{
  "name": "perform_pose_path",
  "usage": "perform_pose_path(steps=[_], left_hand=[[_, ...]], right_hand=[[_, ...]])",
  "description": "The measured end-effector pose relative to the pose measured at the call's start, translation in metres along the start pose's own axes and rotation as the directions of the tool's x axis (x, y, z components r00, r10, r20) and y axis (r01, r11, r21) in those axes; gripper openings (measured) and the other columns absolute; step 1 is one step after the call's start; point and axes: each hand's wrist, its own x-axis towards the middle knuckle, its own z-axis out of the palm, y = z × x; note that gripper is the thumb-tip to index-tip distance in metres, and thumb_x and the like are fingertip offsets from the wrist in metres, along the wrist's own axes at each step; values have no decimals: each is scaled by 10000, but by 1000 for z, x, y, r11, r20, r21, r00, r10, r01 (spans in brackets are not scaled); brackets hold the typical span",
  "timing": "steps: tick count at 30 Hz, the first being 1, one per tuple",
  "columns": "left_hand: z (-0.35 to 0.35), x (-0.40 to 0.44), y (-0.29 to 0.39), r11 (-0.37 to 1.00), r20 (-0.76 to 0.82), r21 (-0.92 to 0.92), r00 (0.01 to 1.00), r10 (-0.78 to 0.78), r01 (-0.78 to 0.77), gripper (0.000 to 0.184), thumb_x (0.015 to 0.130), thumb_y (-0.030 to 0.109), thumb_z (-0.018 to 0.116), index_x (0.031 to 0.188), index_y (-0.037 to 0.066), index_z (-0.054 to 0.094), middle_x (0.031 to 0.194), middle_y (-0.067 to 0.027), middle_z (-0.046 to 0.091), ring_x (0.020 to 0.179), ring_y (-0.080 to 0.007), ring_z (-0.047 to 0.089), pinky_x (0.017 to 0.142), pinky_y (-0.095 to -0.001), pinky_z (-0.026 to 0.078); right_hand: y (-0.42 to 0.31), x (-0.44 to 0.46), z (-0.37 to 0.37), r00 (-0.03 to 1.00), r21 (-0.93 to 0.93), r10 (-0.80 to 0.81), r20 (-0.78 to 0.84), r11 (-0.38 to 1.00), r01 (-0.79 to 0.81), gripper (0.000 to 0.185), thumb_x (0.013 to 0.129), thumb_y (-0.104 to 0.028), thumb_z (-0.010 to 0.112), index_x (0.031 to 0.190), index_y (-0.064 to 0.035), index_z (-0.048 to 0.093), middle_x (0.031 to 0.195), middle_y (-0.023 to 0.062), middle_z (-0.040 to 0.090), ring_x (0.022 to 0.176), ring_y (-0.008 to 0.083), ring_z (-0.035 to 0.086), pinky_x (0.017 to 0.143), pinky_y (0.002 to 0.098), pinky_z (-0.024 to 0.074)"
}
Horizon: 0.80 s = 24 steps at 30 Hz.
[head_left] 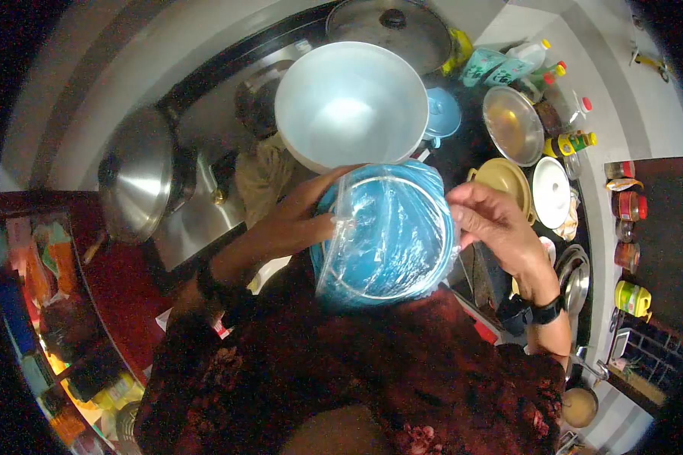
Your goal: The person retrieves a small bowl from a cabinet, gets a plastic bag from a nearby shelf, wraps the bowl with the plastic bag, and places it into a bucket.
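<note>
A blue bowl (391, 235) is held up close to my body, with clear plastic film (372, 262) stretched over it in shiny wrinkles. My left hand (303, 216) grips the bowl and film at the left side, its thumb lying over the film. At the right rim, the fingers of my right hand (501, 220) are pinched on the film's edge. Just beyond the blue bowl stands a large pale metal basin (353, 106). A small blue dish (442, 114) sits by that basin's right side.
A steel pan (140, 174) lies at the left, near the stove. A lidded pan (391, 34) stands at the back. To the right are a steel bowl (512, 125), a yellow bowl (501, 182), a white bowl (551, 193) and several bottles. Jars line a shelf (653, 250) farther right.
</note>
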Motion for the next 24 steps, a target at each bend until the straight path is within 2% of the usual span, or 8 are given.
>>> perform_pose_path(steps=[5, 7, 9, 15, 17, 19, 21, 24], left_hand=[[-2, 0, -5, 1000, 5, -19, 1000, 23, -22, 657, 761, 235, 515, 1309, -27, 266, 1251, -146, 408, 1139, -200, 411, 967, -327, 316], [-2, 0, -6, 999, 7, -38, 1000, 1, -1, 659, 763, 242, 520, 1309, -27, 266, 1255, -144, 406, 1142, -201, 409, 967, -329, 316], [-2, 0, -13, 997, -4, -63, 999, 48, -48, 651, 769, 241, 523, 1306, -29, 272, 1250, -141, 413, 1135, -199, 414, 965, -326, 318], [-2, 5, -4, 1000, 20, -11, 1000, 7, -7, 621, 770, 193, 506, 1303, -31, 279, 1246, -142, 419, 1129, -196, 422, 970, -324, 309], [-5, 5, -7, 999, 22, -29, 999, 39, -38, 620, 765, 183, 504, 1304, -26, 281, 1246, -141, 419, 1129, -197, 423, 972, -324, 307], [-7, 5, -13, 996, 15, -55, 997, 71, -70, 619, 760, 174, 502, 1305, -20, 284, 1247, -139, 419, 1129, -198, 423, 973, -324, 305], [-10, 10, -18, 975, 46, -2, 974, 222, -222, 611, 752, 166, 494, 1303, -10, 296, 1239, -134, 425, 1131, -198, 418, 973, -319, 302], [-2, 8, -8, 996, 39, -93, 999, 14, -10, 606, 750, 164, 486, 1301, -5, 299, 1236, -131, 428, 1137, -198, 410, 973, -316, 298]], right_hand=[[34, 14, 1, 975, 489, 84, 205, 854, -177, 176, 792, -133, 607, 942, -53, 560, 813, 1, 575, 701, 83, 544, 589, 218, 459], [32, 16, -1, 985, 328, 49, 163, 939, -101, 152, 778, -76, 596, 918, -46, 543, 805, 1, 561, 691, 76, 526, 604, 207, 440], [42, 24, 6, 902, -264, -430, -28, 874, 408, 132, 776, -31, 572, 896, -31, 517, 799, 10, 547, 681, 73, 509, 616, 197, 422], [57, 54, 6, 869, -218, -464, -173, 878, 425, 177, 816, -48, 515, 991, -22, 516, 885, 56, 578, 843, 121, 540, 750, 238, 431], [76, 66, 2, 985, 666, -52, 162, 743, -70, 302, 843, -170, 491, 1108, -25, 503, 1018, 83, 587, 917, 165, 558, 821, 288, 434], [89, 70, -8, 969, 604, -29, 244, 787, -129, 452, 862, -327, 463, 1201, -29, 443, 1156, 106, 532, 1018, 212, 531, 892, 346, 414], [76, 62, -5, 941, 812, -101, 322, 541, -220, 554, 858, -408, 462, 1252, -27, 380, 1215, 111, 484, 1085, 221, 489, 928, 369, 387], [69, 41, 7, 931, 669, -72, 358, 715, -202, 728, 783, -471, 550, 1284, 0, 312, 1259, 134, 428, 1130, 233, 444, 954, 362, 362]])
